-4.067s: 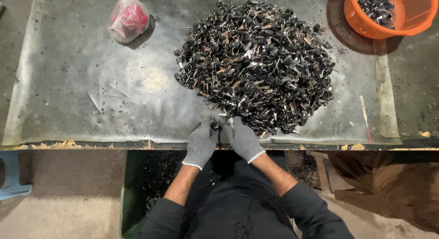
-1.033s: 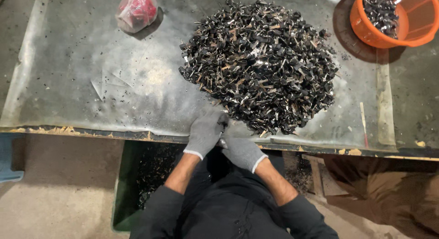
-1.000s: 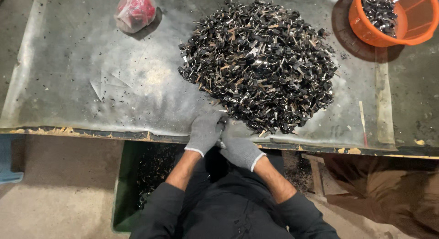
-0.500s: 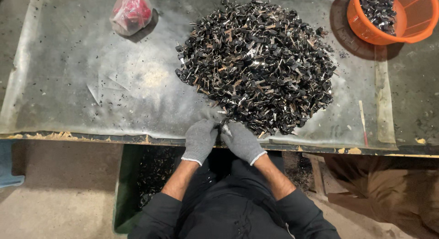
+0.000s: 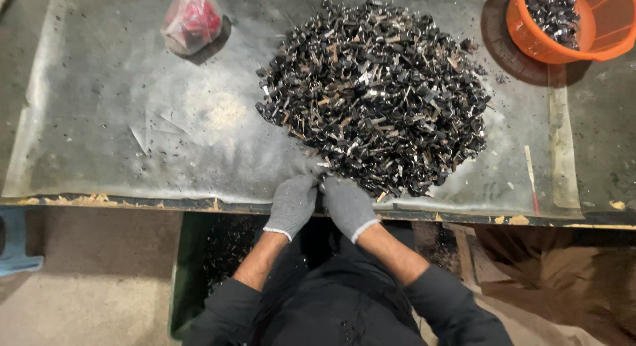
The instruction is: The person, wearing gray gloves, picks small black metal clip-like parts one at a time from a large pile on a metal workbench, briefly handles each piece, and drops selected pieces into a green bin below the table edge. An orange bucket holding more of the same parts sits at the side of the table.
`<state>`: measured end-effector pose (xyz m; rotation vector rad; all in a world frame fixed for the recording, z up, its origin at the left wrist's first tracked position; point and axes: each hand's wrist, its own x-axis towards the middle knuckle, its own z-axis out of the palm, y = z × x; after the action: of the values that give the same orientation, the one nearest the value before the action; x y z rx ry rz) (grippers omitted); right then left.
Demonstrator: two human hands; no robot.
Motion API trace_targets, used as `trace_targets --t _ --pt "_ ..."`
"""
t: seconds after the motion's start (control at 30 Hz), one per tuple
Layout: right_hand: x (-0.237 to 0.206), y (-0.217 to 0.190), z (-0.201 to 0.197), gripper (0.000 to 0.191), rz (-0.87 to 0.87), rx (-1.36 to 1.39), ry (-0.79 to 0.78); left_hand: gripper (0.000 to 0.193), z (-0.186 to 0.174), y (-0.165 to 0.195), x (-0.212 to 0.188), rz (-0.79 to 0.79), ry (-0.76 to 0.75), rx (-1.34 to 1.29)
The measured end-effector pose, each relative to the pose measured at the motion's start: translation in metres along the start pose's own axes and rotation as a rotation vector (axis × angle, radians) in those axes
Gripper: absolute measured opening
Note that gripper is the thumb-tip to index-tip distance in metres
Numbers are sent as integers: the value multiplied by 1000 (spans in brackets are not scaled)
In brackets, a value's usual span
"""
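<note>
Both hands are in grey knit gloves, sitting right at the near edge of the workbench (image 5: 99, 107), about mid-way along it. The left hand (image 5: 292, 205) and right hand (image 5: 347, 207) are pressed together at the fingertips, which meet at the near foot of the pile of small black metal parts (image 5: 374, 94). Something tiny may be pinched between them, but I honestly can't tell from this angle, and it's too small to make out anyway.

The pile itself is a big rounded heap (black bits mixed with some silvery and brownish ones) sitting right of centre on the grey sheet that covers the bench.

Containers: an orange plastic tub (image 5: 570, 28) at the far right corner, holding a load of the same dark parts heaped against its left side, with the right side of the tub showing bare orange. Near the far left there's a clear plastic bag (image 5: 192, 21) with something red in it, knotted shut, well apart from the pile. Under the bench, just beside the person's left arm, there's a dark green bin (image 5: 192, 266) with black crumbs scattered inside.
</note>
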<state>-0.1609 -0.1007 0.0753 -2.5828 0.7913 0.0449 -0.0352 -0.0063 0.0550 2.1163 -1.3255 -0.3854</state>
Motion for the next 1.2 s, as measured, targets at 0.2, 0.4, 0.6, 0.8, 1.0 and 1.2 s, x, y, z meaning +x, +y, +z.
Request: trace_targets --t 0.2,0.4,0.6,0.8,1.0,1.2 --pt "-3 8 -12 20 -75 -47 33 15 -5 0 8 -55 -163 46" --pt "1 2 4 21 114 -118 -55 16 1 -1 7 -19 -108 26" --pt "17 25 -13 28 71 441 -427 19 2 5 -2 -51 -40 -7" --pt "6 20 -7 28 -77 195 -41 19 2 4 -10 -39 10 -9" --pt "-3 7 -5 31 5 209 15 15 8 5 -10 89 118 5" --pt "5 6 -14 28 225 96 -199 11 10 6 -8 121 85 54"
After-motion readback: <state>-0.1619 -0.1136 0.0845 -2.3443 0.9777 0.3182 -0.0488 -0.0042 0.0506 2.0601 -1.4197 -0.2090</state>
